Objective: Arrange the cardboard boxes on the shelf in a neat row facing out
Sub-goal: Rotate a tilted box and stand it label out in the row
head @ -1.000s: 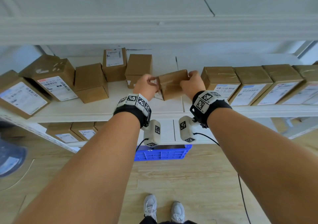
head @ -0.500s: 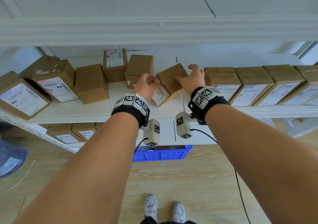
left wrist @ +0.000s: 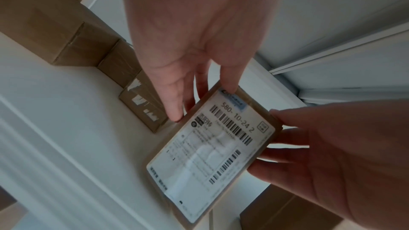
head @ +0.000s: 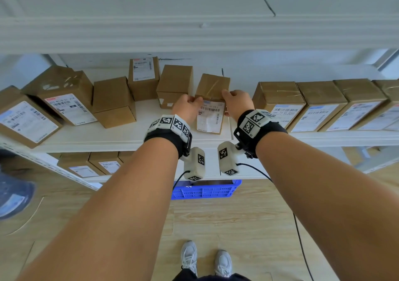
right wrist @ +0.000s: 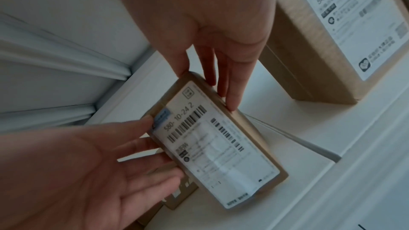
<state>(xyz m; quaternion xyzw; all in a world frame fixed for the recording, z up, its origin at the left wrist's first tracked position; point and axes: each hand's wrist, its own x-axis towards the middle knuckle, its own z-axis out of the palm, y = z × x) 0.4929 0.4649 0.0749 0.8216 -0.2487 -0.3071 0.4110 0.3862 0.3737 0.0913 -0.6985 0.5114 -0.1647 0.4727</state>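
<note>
The held box [head: 212, 90] at mid-frame is plain brown cardboard with a white label [head: 209, 116] printed in black barcodes and a small blue patch at its top corner. The shelf [head: 108, 134] is white. The row of boxes [head: 319, 99] at the right of the frame is the same brown, each with a white, black-printed label. The wristbands [head: 170, 127] are black with white blocks bearing black square markers. At the lower middle, a blue slotted crate [head: 205, 191] sits on a pale wood-grain floor [head: 237, 226], with light grey shoes [head: 190, 257] below it.
</note>
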